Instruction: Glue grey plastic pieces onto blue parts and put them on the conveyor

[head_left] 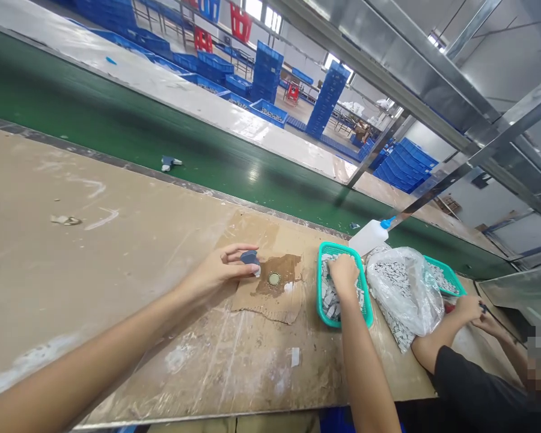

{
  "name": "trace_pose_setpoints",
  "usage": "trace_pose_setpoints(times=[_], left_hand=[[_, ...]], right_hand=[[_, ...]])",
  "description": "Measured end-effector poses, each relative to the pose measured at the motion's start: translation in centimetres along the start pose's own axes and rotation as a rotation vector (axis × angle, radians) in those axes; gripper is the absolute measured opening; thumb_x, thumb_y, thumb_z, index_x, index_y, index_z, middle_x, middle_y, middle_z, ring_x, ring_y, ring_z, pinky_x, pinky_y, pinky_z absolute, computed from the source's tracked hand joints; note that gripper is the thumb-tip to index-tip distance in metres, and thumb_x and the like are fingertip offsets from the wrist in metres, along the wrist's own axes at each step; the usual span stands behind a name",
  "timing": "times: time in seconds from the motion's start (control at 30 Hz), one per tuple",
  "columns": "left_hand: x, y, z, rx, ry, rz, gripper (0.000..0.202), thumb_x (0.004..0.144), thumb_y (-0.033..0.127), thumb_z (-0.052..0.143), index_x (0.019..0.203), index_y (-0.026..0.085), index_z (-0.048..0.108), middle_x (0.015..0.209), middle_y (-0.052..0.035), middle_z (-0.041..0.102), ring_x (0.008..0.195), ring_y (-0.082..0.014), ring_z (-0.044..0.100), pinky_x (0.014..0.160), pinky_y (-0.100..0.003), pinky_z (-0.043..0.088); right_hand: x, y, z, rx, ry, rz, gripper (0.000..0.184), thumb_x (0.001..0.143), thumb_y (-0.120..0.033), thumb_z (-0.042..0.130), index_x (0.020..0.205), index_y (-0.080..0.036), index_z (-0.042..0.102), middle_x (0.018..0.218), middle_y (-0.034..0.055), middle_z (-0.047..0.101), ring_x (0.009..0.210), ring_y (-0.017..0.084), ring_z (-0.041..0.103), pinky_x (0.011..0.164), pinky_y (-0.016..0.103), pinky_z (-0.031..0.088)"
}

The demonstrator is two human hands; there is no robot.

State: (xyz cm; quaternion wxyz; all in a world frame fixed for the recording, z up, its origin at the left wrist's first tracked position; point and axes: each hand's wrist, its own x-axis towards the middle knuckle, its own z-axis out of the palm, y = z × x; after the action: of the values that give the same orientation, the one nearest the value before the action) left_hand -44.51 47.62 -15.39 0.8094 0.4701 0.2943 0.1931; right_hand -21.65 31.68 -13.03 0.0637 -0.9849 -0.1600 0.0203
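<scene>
A small blue-grey part [250,258] sits pinched between the fingers [238,248] of the left hand [214,270], just above a stained cardboard sheet [270,307] on the worktop [117,270]; the right hand [342,275], fingers bunched, reaches into grey pieces [329,300] in a green basket [338,248].

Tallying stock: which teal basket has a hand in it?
The basket left of the plastic bag, with the right hand inside; the other sits past the bag.

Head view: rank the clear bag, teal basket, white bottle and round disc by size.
Clear plastic bag and teal basket, too close to rank; then white plastic bottle; smallest, round disc.
</scene>
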Motion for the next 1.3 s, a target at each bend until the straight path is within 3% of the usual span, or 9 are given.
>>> trace_pose_setpoints(times=[0.1, 0.3, 0.4, 0.47, 0.53, 0.6, 0.87, 1.07, 1.3], left_hand=[[-0.1, 0.1, 0.0, -0.056, -0.023, -0.04, 0.053, 0.046, 0.029, 0.095, 0.09, 0.015, 0.067, 0.092, -0.0111, 0.072, 0.077, -0.0217, 0.07, 0.07, -0.028, 0.06], [-0.4, 0.8, 0.2, -0.123, -0.022, -0.081, 0.056, 0.049, 0.035, 0.095, 0.093, 0.016, 0.068, 0.096, -0.0114, 0.073, 0.083, -0.0199, 0.07, 0.075, -0.024, 0.059], [-0.3, 0.8, 0.3, -0.112, -0.025, -0.05, 0.056, 0.049, 0.036, 0.094, 0.093, 0.014, 0.068, 0.095, -0.0106, 0.072, 0.086, -0.0202, 0.07, 0.081, -0.026, 0.059], [-0.1, 0.7, 0.3, -0.101, -0.015, -0.023, 0.057, 0.048, 0.036, 0.095, 0.092, 0.013, 0.068, 0.096, -0.0102, 0.071, 0.088, -0.0204, 0.07, 0.084, -0.026, 0.059], [0.1, 0.6, 0.1, -0.08, 0.02, -0.017, 0.059, 0.048, 0.037, 0.094, 0.095, 0.013, 0.069, 0.098, -0.0093, 0.071, 0.086, -0.0198, 0.069, 0.082, -0.026, 0.059], [0.2, 0.5, -0.2, -0.047, 0.065, -0.027, 0.061, 0.049, 0.039, 0.093, 0.099, 0.014, 0.069, 0.1, -0.0091, 0.071, 0.084, -0.02, 0.069, 0.079, -0.027, 0.06], [-0.1, 1.3, 0.0, 0.029, 0.035, -0.079, 0.061, 0.047, 0.049, 0.092, 0.095, 0.016, 0.071, 0.099, -0.0132, 0.072, 0.1, -0.0272, 0.068, 0.084, -0.027, 0.058], [0.4, 1.1, -0.5, 0.053, 0.069, -0.082, 0.056, 0.047, 0.05, 0.091, 0.091, 0.019, 0.074, 0.09, -0.0074, 0.071, 0.083, -0.0205, 0.068, 0.076, -0.022, 0.059], [1.3, 0.2, -2.1, 0.148, 0.095, -0.081, 0.053, 0.05, 0.054, 0.089, 0.09, 0.021, 0.075, 0.086, -0.0068, 0.071, 0.079, -0.0212, 0.068, 0.07, -0.021, 0.057]], right_hand=[[-0.2, 0.6, -0.5, 0.122, 0.049, -0.034, 0.022, 0.086, -0.023, 0.055, 0.085, -0.009, 0.072, 0.095, 0.0216, 0.073, 0.096, 0.029, 0.069, 0.081, 0.032, 0.047], [-2.1, 0.3, -1.5, 0.594, 0.149, -0.225, 0.042, 0.097, -0.042, 0.032, 0.111, -0.012, 0.059, 0.104, 0.0136, 0.072, 0.082, 0.018, 0.07, 0.074, 0.028, 0.052], [-4.4, -0.7, -1.2, 1.108, -0.012, -0.382, 0.036, 0.088, -0.049, 0.052, 0.098, -0.015, 0.058, 0.1, 0.0124, 0.072, 0.075, 0.018, 0.068, 0.07, 0.031, 0.055], [-6.1, -1.5, -0.6, 1.275, -0.202, -0.476, 0.029, 0.081, -0.045, 0.063, 0.092, -0.019, 0.06, 0.1, 0.0098, 0.072, 0.08, 0.019, 0.068, 0.071, 0.031, 0.055], [-7.6, -2.3, 0.2, 1.292, -0.359, -0.512, 0.024, 0.079, -0.04, 0.067, 0.092, -0.02, 0.062, 0.099, 0.0072, 0.072, 0.087, 0.019, 0.068, 0.073, 0.03, 0.056], [-8.4, -3.0, 1.4, 1.268, -0.407, -0.503, 0.022, 0.079, -0.037, 0.066, 0.094, -0.021, 0.066, 0.094, 0.0056, 0.073, 0.088, 0.019, 0.069, 0.076, 0.031, 0.056], [-8.5, -3.2, 4.5, 1.082, -0.234, -0.488, 0.015, 0.083, -0.025, 0.061, 0.092, -0.02, 0.071, 0.089, 0.0034, 0.07, 0.08, 0.016, 0.067, 0.07, 0.025, 0.054], [-9.1, -2.7, 4.8, 0.921, -0.131, -0.56, 0.025, 0.089, -0.02, 0.056, 0.107, -0.023, 0.074, 0.095, 0.0047, 0.073, 0.086, 0.017, 0.067, 0.08, 0.028, 0.053], [-9.3, -2.6, 5.6, 0.768, -0.027, -0.633, 0.028, 0.092, -0.022, 0.055, 0.112, -0.026, 0.073, 0.084, 0.0031, 0.07, 0.074, 0.015, 0.064, 0.069, 0.024, 0.051]])
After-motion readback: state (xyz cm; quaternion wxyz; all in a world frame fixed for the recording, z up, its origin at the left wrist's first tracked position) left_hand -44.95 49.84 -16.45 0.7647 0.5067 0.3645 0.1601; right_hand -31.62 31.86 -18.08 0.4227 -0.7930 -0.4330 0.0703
